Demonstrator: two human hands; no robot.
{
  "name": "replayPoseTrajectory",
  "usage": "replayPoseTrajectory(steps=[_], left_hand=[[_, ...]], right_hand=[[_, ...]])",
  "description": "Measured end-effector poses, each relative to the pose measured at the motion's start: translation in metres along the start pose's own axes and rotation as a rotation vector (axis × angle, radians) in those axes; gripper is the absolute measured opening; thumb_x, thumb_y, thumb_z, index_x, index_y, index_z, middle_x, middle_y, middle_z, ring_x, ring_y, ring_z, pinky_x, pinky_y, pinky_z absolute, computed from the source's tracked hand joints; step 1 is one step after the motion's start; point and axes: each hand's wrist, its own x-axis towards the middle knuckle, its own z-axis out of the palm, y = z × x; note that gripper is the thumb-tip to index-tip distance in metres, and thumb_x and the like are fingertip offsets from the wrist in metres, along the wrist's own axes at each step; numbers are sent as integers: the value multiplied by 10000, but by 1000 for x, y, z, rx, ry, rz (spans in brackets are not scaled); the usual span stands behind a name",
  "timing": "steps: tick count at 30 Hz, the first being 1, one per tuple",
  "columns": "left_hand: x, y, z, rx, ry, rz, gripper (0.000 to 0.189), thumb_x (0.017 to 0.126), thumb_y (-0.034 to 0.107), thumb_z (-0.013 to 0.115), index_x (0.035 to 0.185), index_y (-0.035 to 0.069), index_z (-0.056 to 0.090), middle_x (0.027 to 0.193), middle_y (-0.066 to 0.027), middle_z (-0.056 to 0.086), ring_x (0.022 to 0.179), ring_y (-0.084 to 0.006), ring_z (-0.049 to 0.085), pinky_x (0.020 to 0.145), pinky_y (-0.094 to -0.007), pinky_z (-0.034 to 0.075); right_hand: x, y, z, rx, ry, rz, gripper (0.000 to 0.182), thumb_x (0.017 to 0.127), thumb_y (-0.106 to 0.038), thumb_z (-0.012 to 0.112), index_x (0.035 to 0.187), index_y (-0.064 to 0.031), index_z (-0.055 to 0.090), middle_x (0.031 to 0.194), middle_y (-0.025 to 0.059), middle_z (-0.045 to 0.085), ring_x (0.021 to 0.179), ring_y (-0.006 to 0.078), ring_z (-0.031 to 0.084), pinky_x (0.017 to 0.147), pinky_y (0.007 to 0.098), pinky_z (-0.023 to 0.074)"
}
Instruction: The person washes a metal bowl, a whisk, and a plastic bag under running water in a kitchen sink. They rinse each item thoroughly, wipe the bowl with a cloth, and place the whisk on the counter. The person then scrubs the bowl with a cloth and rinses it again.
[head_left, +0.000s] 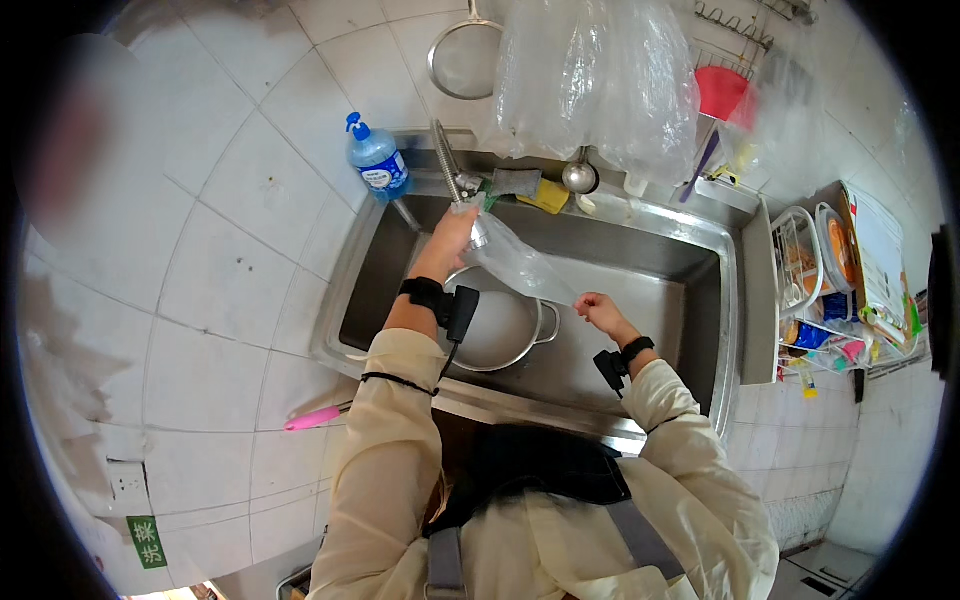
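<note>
A clear plastic bag (521, 262) stretches slantwise over the sink between my two hands. My left hand (452, 234) grips its upper end, right beside the spray head (478, 237) of the spring-hose faucet (444, 161). With finger and thumb, my right hand (600, 311) pinches the bag's lower corner. Beneath the bag and my left wrist, a two-tone metal pot (495, 330) with a loop handle rests in the stainless steel sink (622, 367). The bag and my left arm cover part of the pot. Whether water is running is hard to tell.
A blue pump bottle (379, 161) stands at the sink's back left corner. Along the back ledge lie a grey scouring pad (516, 182), a yellow sponge (546, 196) and a ladle (580, 176). Plastic bags (592, 82) hang above. A pink handle (313, 418) sticks out at left.
</note>
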Motion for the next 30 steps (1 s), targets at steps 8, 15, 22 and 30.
replayPoseTrajectory(steps=[8,15,22,30], left_hand=[[6,-4,-2,-68,0,-23,603,815,459,486,1283,118,316,1258,-186,389,1125,-421,388,817,-657,319],[20,-24,-4,48,70,-20,671,781,522,470,1284,101,331,1175,-200,473,1006,-378,507,662,-558,449],[-1,-6,-17,237,-97,-182,889,708,706,372,1263,11,356,1030,-248,549,773,-299,616,638,-377,503],[-15,-2,-14,151,-79,-199,1027,663,765,390,1277,-52,291,1022,-262,544,781,-292,626,636,-353,519]], right_hand=[[4,-4,0,10,18,15,117,803,-165,585,809,-48,584,664,-17,528,616,83,464,564,247,393],[-24,-121,-60,-557,7,-179,173,808,-200,559,842,-36,602,712,85,585,658,179,537,626,303,428],[-89,-266,-84,-772,103,-315,192,799,-196,555,870,-21,591,752,164,598,693,263,570,654,346,436],[-135,-318,-96,-568,132,-302,139,817,-128,563,833,10,561,647,25,516,626,87,455,591,250,395]])
